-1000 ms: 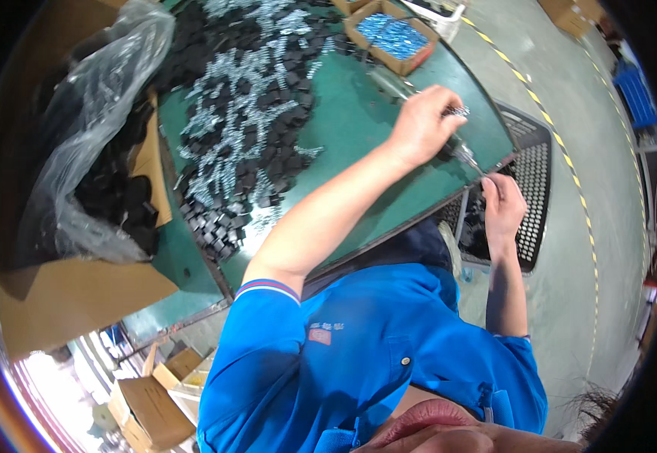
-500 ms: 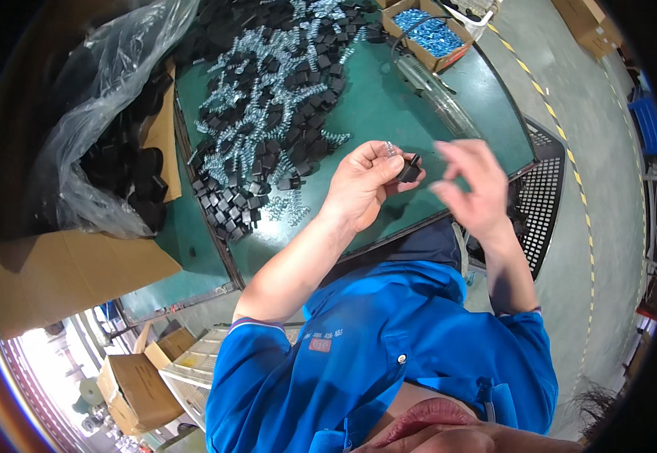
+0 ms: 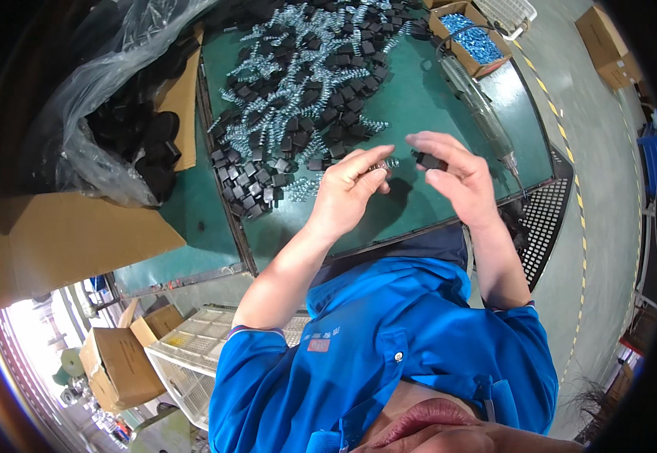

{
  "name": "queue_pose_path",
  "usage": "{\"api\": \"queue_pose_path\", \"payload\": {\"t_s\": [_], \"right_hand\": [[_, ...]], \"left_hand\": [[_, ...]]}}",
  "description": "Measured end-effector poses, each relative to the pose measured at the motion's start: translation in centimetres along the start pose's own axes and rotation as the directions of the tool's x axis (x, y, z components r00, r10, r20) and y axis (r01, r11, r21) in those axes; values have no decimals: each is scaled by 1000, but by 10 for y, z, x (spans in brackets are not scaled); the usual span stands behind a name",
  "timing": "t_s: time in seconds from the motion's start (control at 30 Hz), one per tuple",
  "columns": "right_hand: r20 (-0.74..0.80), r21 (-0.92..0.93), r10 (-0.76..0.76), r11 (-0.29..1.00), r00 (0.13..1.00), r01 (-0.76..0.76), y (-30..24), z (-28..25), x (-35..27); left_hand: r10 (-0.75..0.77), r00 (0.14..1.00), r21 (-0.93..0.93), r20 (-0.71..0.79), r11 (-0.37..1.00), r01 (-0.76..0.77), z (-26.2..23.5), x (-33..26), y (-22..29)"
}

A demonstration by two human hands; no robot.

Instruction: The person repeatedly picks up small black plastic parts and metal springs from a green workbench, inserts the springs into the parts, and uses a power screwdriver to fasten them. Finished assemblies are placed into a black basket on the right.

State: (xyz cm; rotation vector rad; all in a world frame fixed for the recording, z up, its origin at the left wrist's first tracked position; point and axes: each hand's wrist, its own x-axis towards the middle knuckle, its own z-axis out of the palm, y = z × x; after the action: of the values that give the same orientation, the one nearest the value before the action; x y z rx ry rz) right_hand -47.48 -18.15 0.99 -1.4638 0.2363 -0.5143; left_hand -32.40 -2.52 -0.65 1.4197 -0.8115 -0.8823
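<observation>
Head view: relative to the screwdriver (image 3: 479, 109), both parts lie to its left, above the bench (image 3: 417, 97). The spring (image 3: 390, 163) is farther, its long axis roughly toward the black block (image 3: 430, 161), a gap between. Left hand (image 3: 346, 190): pinching the spring. Right hand (image 3: 462, 180), nearer the screwdriver: fingers curved, gripping the black block.

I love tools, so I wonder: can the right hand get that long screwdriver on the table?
Probably yes: the long screwdriver lies close by on the green table, with nothing seen between. The right hand holds a black piece, though, which might get in the way.
</observation>
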Motion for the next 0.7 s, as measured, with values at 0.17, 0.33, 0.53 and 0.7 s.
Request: {"api": "queue_pose_path", "payload": {"t_s": [0.17,0.33,0.53,0.7], "right_hand": [[-69,-190,-21,982,997,8,7,-10,-16],[-36,-118,-6,993,999,2,14,-10,-23],[29,-516,-168,842,985,159,-9,-23,-33],[75,-550,-75,829,994,104,-18,-49,-31]], "left_hand": [[-152,987,-324,52,932,160,9,4,-1],[-71,976,-189,206,976,111,24,8,3],[-146,887,-708,438,552,440,48,10,-21],[-24,858,-825,514,259,502,59,12,-29]]}}
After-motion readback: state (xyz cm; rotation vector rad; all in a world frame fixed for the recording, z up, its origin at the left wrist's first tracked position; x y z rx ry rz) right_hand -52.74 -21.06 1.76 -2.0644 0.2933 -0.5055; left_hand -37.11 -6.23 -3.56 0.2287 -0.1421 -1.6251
